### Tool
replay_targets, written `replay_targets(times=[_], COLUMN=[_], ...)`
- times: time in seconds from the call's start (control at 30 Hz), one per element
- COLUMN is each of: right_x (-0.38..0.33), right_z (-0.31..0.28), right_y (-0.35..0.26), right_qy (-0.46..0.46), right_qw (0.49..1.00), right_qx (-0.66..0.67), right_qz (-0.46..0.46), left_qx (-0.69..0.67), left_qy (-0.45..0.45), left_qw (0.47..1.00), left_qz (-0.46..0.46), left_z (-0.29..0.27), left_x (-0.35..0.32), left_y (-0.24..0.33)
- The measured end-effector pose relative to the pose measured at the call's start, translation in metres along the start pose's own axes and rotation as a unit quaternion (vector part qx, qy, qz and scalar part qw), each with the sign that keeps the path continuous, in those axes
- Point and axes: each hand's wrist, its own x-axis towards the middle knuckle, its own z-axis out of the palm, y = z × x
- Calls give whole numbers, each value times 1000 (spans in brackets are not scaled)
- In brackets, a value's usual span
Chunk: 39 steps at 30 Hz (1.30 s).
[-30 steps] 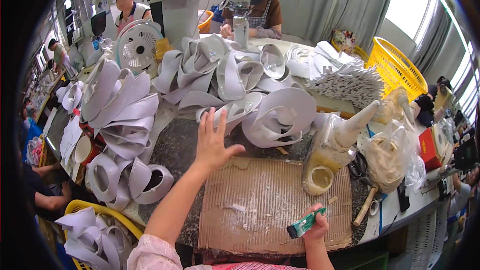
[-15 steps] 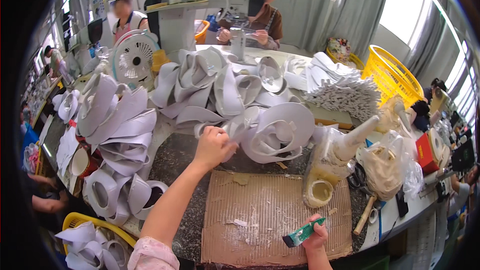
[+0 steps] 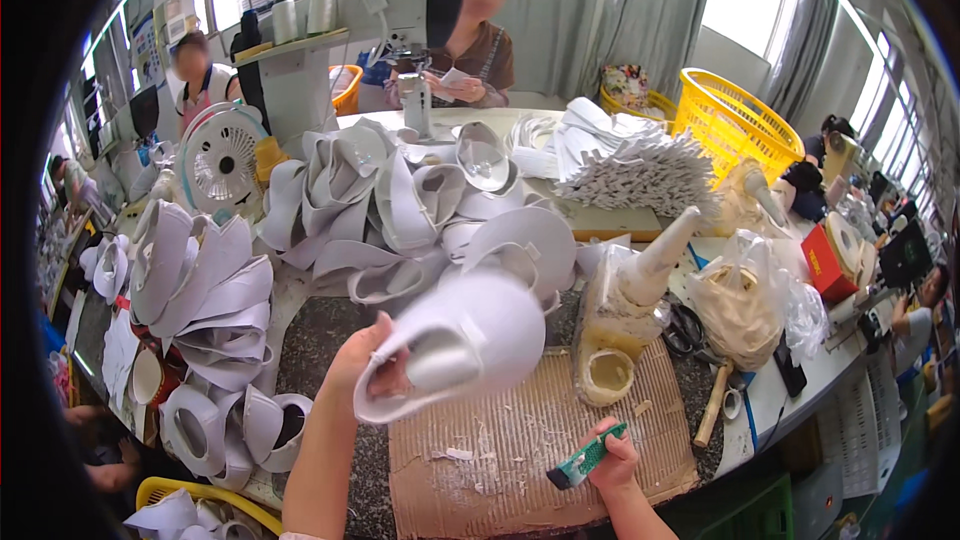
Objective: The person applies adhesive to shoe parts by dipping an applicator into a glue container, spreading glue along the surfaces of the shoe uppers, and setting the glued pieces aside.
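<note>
White curved shoe-upper piece [image 3: 460, 345] is now in the left hand [image 3: 362, 365], fingers clamped on its rim, lifted over the brown corrugated cardboard mat [image 3: 530, 440]; a sec ago that hand was open, reaching to the white pile [image 3: 400, 200] behind. So pick-up looks done, piece coming to the work spot. Right hand [image 3: 612, 455] is closed round a green-handled small tool [image 3: 585, 457], low on the mat's near edge, w/ a glue-caked bottle [image 3: 625, 315] just beyond.

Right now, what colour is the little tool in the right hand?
Green with white markings: the small tool in the right hand shows best in the head view.
</note>
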Motion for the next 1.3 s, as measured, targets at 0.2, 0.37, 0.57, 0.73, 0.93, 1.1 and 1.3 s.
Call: replay_targets(times=[0.2,0.37,0.57,0.73,0.93,1.1,1.3], right_x=[6,8,-11,-18,-6,30,62], right_z=[-7,-1,49,63,61,60,62], right_y=[3,-6,-21,-62,-96,-92,-88], right_qy=[17,-50,-3,4,56,49,52], right_qw=[1000,998,973,865,781,710,565], right_qx=[-5,-30,-206,-430,-544,-608,-784], right_qz=[-7,-20,-108,-257,-304,-352,-253], left_qx=[584,637,824,780,738,789,741], left_qy=[347,212,48,74,147,83,46], left_qw=[589,652,468,539,629,529,662], left_qz=[438,352,314,310,196,302,107], left_z=[-16,17,13,40,42,41,60], left_x=[-7,-27,-16,0,6,8,-18], left_y=[-14,-18,-40,-58,-60,-58,-22])
